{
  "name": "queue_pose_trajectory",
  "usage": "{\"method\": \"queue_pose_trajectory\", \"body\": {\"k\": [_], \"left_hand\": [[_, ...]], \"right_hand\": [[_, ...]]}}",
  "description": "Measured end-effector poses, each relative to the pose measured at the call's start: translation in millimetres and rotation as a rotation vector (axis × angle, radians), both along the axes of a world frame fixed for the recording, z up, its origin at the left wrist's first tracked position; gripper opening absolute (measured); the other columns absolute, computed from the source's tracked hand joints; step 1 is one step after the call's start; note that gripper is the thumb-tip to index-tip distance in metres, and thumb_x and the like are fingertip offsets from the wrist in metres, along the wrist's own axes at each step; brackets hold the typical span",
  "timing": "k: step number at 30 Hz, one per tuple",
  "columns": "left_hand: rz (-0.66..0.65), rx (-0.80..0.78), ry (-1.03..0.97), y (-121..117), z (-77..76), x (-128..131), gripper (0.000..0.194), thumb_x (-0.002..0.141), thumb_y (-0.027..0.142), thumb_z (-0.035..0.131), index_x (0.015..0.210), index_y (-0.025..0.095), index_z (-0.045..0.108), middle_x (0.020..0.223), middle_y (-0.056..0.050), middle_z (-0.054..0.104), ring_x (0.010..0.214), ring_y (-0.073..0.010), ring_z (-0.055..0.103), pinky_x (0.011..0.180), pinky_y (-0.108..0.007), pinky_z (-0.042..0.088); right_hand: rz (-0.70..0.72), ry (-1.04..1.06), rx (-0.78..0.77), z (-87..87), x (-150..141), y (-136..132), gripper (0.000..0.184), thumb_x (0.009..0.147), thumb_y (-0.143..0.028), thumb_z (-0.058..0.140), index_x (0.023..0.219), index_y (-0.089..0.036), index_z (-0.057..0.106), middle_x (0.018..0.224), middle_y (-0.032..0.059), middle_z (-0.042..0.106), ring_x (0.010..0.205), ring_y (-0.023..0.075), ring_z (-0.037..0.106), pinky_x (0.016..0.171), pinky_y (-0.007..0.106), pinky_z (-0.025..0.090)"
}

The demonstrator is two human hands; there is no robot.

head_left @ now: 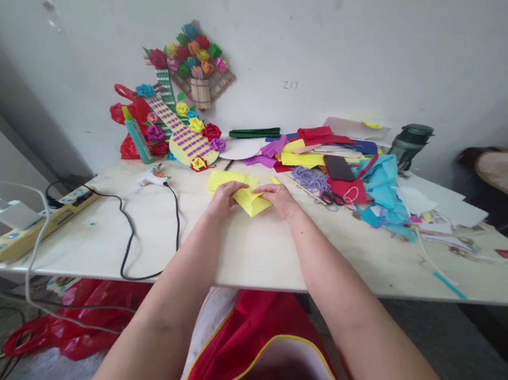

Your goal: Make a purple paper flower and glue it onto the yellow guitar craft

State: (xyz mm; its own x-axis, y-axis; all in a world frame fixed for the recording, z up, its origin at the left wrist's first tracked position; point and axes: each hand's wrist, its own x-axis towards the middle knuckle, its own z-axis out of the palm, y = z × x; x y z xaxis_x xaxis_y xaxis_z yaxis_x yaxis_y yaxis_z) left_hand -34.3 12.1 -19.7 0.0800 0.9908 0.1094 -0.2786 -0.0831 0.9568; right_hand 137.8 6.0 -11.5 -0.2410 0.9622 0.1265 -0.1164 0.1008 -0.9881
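Note:
Between my two hands is a piece of yellow paper [252, 202], folded so that one corner points down toward me. My left hand [228, 197] grips its left side, thumb and fingers closed on it. On the right edge, my right hand [281, 199] pinches the paper with its fingertips. Another yellow sheet [220, 178] lies flat on the table just behind my left hand. A small yellow strip [275, 180] is beside the fingers of my right hand.
Paper flowers on woven boards [190, 135] lean at the back left, near a glue bottle [138, 136]. A hot glue gun [154, 179] and power strip [41, 224] lie left. Behind my right hand are scissors [332, 198], purple yarn [310, 178], a phone [338, 168] and coloured paper [382, 191].

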Motion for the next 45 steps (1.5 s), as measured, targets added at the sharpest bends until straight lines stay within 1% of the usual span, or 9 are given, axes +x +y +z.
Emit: {"method": "queue_pose_trajectory", "body": {"k": [5,10,13,25,29,33,37,40,45], "left_hand": [[0.010,-0.019,0.054,-0.8,-2.5,0.2,0.028,0.058,0.038,0.069,0.070,0.013,0.066,0.062,-0.001,0.053,0.055,-0.0109,0.049,0.046,-0.023,0.037],[-0.039,-0.040,0.093,-3.7,-3.6,-0.6,0.029,0.053,0.036,0.075,0.065,0.015,0.059,0.058,0.001,0.054,0.053,-0.0111,0.051,0.050,-0.023,0.039],[-0.050,-0.024,0.105,-5.4,-3.1,-0.9,0.031,0.053,0.036,0.076,0.065,0.014,0.059,0.058,0.001,0.056,0.052,-0.0105,0.051,0.050,-0.023,0.037],[-0.066,0.009,0.127,-3.4,-4.6,-2.1,0.036,0.054,0.037,0.078,0.077,0.013,0.065,0.062,0.000,0.060,0.052,-0.0094,0.052,0.049,-0.021,0.035],[-0.096,-0.006,0.123,-6.5,-2.7,-1.5,0.041,0.050,0.034,0.080,0.082,0.013,0.065,0.065,-0.001,0.063,0.055,-0.0110,0.056,0.052,-0.022,0.039],[-0.077,0.019,0.124,-6.1,-2.5,-1.5,0.044,0.048,0.033,0.082,0.084,0.014,0.065,0.066,-0.001,0.064,0.059,-0.0117,0.058,0.056,-0.023,0.042],[-0.036,0.054,0.147,-4.1,-2.7,-1.8,0.044,0.049,0.034,0.081,0.085,0.014,0.066,0.064,0.000,0.062,0.060,-0.0115,0.058,0.058,-0.023,0.043],[-0.027,0.060,0.168,-3.6,-2.4,-1.4,0.045,0.049,0.034,0.081,0.087,0.014,0.066,0.064,0.000,0.063,0.061,-0.0122,0.059,0.060,-0.024,0.044],[-0.030,0.094,0.154,-4.5,-2.0,-0.3,0.044,0.049,0.034,0.080,0.086,0.014,0.066,0.066,0.000,0.063,0.060,-0.0116,0.058,0.061,-0.024,0.044]], "right_hand": [[-0.011,-0.011,0.033,0.6,-0.3,-1.1,0.022,0.058,-0.006,0.056,0.066,-0.016,0.073,0.066,0.0007,0.069,0.063,0.0107,0.057,0.062,0.022,0.044],[-0.018,-0.017,0.048,1.7,-0.4,-2.5,0.021,0.059,-0.006,0.056,0.064,-0.017,0.073,0.066,0.0000,0.068,0.065,0.0110,0.058,0.067,0.023,0.044],[-0.024,-0.040,0.047,2.2,-0.4,-3.1,0.023,0.059,-0.005,0.054,0.064,-0.017,0.073,0.066,-0.0002,0.068,0.065,0.0110,0.058,0.067,0.023,0.044],[-0.036,-0.071,0.064,-1.0,-1.0,0.2,0.025,0.060,-0.002,0.053,0.064,-0.017,0.073,0.068,-0.0013,0.068,0.065,0.0096,0.057,0.064,0.021,0.043],[-0.037,-0.079,0.076,-1.6,-1.1,0.5,0.024,0.060,-0.003,0.053,0.064,-0.017,0.072,0.068,-0.0011,0.068,0.064,0.0097,0.057,0.063,0.021,0.044],[0.013,-0.029,0.009,1.5,2.4,-1.1,0.025,0.063,-0.010,0.053,0.079,-0.016,0.072,0.064,-0.0002,0.066,0.059,0.0116,0.057,0.056,0.022,0.044],[0.032,0.066,-0.078,4.0,6.9,0.0,0.029,0.076,-0.031,0.050,0.091,-0.014,0.068,0.062,0.0028,0.065,0.056,0.0152,0.058,0.047,0.024,0.044],[-0.022,-0.001,-0.104,2.9,7.6,1.8,0.035,0.077,-0.043,0.053,0.084,-0.012,0.067,0.059,0.0039,0.063,0.052,0.0148,0.057,0.043,0.024,0.042],[-0.039,-0.132,-0.054,-0.7,7.5,3.3,0.025,0.068,-0.039,0.067,0.065,-0.014,0.062,0.053,0.0021,0.060,0.045,0.0123,0.052,0.038,0.023,0.040]]}}
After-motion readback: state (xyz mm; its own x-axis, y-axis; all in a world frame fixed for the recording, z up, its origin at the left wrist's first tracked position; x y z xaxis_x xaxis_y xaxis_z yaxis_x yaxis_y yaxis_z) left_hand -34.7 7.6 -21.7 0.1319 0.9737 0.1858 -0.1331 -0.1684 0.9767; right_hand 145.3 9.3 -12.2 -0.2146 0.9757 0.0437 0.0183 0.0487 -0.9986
